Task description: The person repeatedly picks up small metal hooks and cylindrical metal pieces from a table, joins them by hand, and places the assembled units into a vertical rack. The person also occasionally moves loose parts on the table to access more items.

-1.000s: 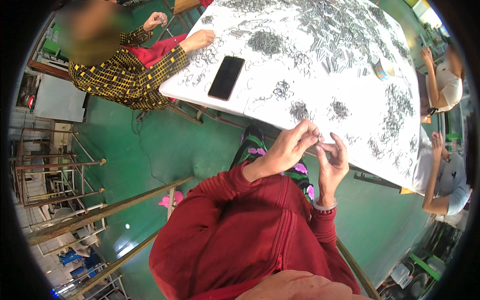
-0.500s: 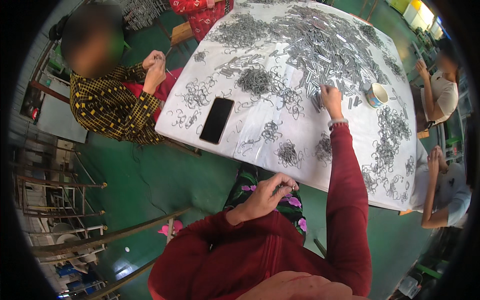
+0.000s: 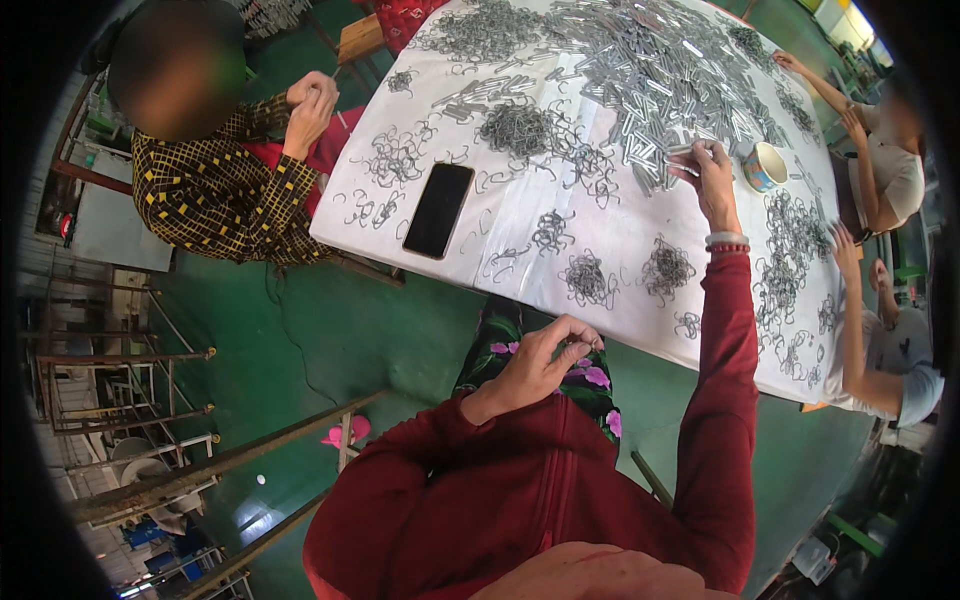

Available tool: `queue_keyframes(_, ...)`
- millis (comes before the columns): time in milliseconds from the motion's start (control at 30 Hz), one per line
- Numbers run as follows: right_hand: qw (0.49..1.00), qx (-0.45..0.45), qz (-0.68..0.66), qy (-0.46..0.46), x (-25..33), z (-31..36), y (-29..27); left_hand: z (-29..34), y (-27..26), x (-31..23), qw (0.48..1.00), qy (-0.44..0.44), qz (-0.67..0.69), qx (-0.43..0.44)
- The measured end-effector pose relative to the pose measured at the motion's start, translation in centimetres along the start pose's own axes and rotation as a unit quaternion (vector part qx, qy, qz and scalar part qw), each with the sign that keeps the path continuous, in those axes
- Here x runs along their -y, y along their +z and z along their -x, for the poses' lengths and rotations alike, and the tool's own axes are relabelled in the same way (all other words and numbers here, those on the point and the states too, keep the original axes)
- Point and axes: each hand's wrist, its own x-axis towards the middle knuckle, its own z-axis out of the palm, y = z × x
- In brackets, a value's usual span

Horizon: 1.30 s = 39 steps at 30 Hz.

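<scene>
Looking down on a white-covered worktop (image 3: pixel 630 222), near edge slanting downward from left to right. Across that edge, in a dark red sleeve (image 3: pixel 722 340): the right hand (image 3: pixel 716 185), at the near border of a broad heap of silvery metal strips (image 3: pixel 650 95), just left of a patterned paper cup (image 3: pixel 765 170). Fingers there bent and pointing left; cannot tell whether gripping a strip. Low over floral trousers (image 3: pixel 492 362), just short of the near edge: the left hand (image 3: pixel 535 370), fingers curled, index tip close to thumb; too small to tell whether pinching anything. Between left hand and heap: piles of dark curved wire hooks (image 3: pixel 588 280), bordered by bands of white cover. Near the left edge, lying flat: a black smartphone (image 3: pixel 439 210), well apart from both hands. Beyond that edge, a co-worker in a black-and-yellow checked top (image 3: pixel 265 200); along the right edge, more co-workers (image 3: pixel 897 180). Left of the trousers, a wide stretch of green floor (image 3: pixel 370 325), down to a wooden rail (image 3: pixel 235 458).
</scene>
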Motion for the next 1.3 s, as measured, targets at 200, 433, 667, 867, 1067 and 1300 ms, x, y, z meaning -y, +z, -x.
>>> queue_keyframes(200,0.99,0.101,-0.072,0.062,1.1,13.0,3.6,0.5,0.2,1.6,0.999,0.039,-0.025,-0.012)
queue_keyframes(433,0.993,0.117,0.012,0.024,1.3,24.4,6.4,0.1,0.4,1.4,0.998,0.056,-0.026,-0.025)
queue_keyframes(667,0.972,0.068,0.193,-0.114,3.4,27.0,6.8,-0.1,1.3,0.6,0.995,0.075,-0.059,-0.026)
queue_keyframes(867,0.946,0.053,0.28,-0.154,4.4,27.7,7.7,-0.4,1.2,0.5,0.995,0.059,-0.07,-0.029)
queue_keyframes(1067,0.949,0.072,0.277,-0.134,4.3,27.2,7.3,-1.1,0.7,0.9,0.996,0.032,-0.087,-0.015)
queue_keyframes(1300,0.979,0.053,0.175,-0.089,2.9,27.1,6.4,-1.4,0.0,1.8,0.997,0.047,-0.053,-0.014)
